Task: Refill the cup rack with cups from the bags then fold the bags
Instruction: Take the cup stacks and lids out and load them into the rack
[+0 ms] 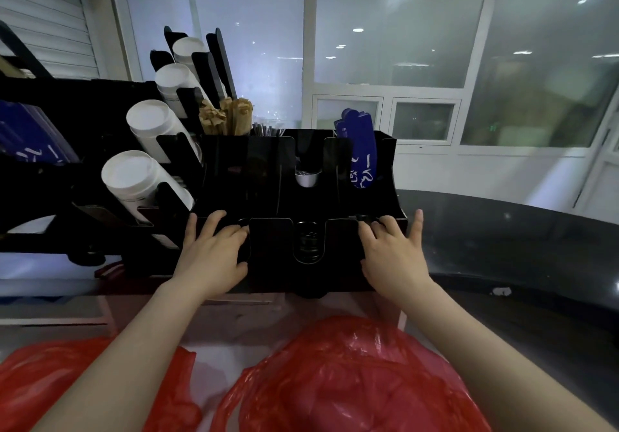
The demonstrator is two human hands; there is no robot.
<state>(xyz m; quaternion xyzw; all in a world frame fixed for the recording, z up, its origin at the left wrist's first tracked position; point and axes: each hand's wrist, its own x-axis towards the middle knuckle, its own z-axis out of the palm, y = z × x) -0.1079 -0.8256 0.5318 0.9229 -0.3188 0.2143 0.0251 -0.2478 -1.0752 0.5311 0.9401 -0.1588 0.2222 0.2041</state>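
Note:
A black cup rack [272, 253] stands on the counter in front of me. My left hand [214, 252] grips its front left edge, fingers curled over the rim and thumb on the front wall. My right hand [392, 252] grips the front right edge the same way, its little finger sticking up. Several stacks of white cups [134, 177] lie tilted in the rack's slots on the left. Two red plastic bags lie below my arms: a full one [351, 374] at centre right and a flatter one [50, 381] at the left.
The rack also holds black lids [308, 240] in its front middle slot, a small white cup [306, 178], blue sleeves [360, 150] and wooden stirrers [227, 117]. A dark rounded counter [502, 247] extends to the right. Glass partitions stand behind.

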